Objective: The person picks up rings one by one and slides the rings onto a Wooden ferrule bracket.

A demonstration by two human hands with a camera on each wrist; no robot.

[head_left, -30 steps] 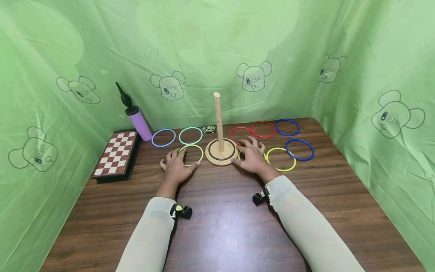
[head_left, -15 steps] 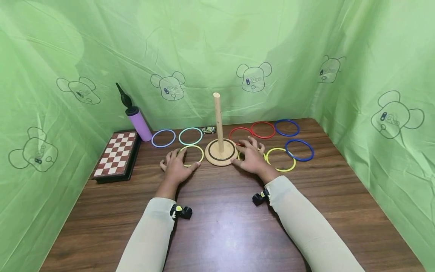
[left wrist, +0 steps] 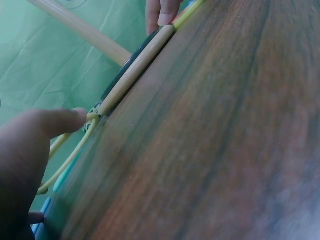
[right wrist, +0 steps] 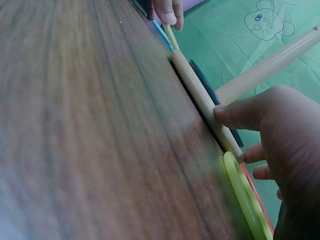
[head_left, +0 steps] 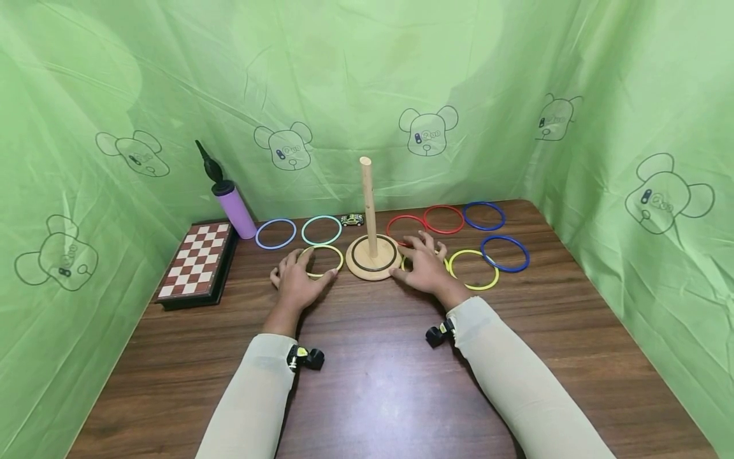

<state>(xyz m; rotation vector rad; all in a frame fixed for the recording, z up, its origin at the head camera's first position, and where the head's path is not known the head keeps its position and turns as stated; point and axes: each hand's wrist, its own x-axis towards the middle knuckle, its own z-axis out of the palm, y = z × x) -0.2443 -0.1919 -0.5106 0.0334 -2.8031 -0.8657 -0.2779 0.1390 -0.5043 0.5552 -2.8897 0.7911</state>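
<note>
Thin pale-yellow round ring [head_left: 343, 259] is held by the half-open left hand [head_left: 297, 284]; the half-open right hand [head_left: 426, 268] grips the round-based wooden peg stand [head_left: 372, 238].

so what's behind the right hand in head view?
A yellow ring, showing either side of the right hand; a red ring beyond the hand. Part of the yellow ring is covered; anything else there can't be seen.

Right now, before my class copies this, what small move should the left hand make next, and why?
Probably the left hand should raise the pale yellow ring toward the top of the wooden peg: its grip is on that ring, beside the round base, the right hand touches the base's edge, and the peg's top is bare.
</note>
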